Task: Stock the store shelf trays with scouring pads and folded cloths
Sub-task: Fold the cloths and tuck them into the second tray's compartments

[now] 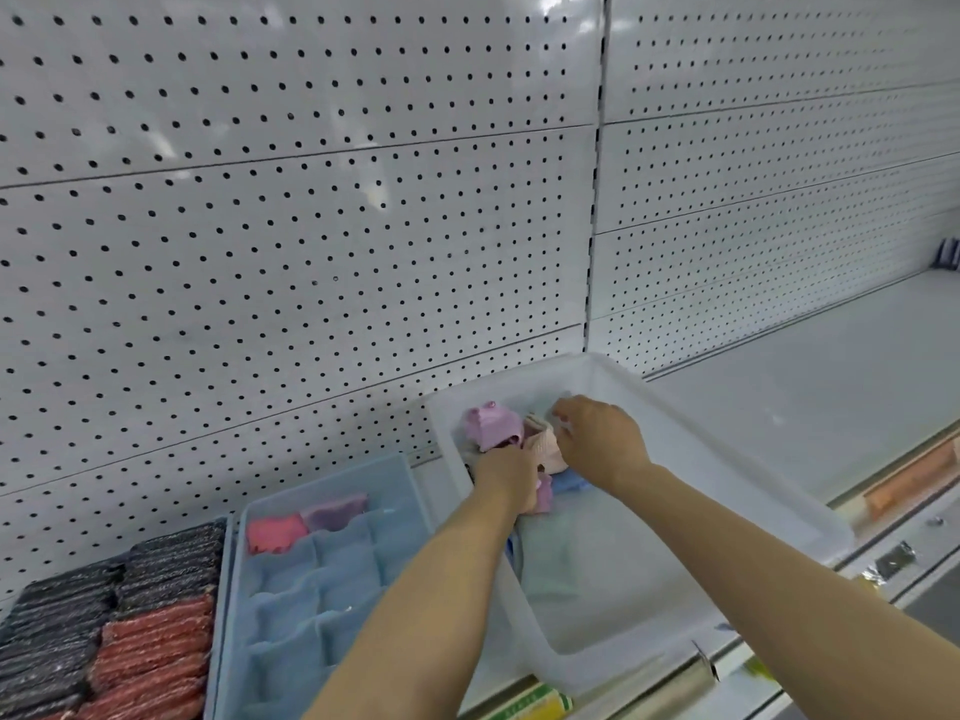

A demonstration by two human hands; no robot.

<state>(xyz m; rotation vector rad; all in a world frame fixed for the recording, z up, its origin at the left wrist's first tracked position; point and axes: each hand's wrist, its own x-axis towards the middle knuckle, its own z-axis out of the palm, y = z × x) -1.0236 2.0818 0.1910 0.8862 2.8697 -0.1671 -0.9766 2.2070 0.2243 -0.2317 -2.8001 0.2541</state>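
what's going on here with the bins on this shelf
A person is stocking a store shelf. Both hands are inside the clear bin, the left hand gripping small folded cloths and the right hand reaching onto the same pile. To the left, the blue divided tray has just two cloths, one pink and one purple, in its back compartments. Black and red scouring pads are already stacked at far left.
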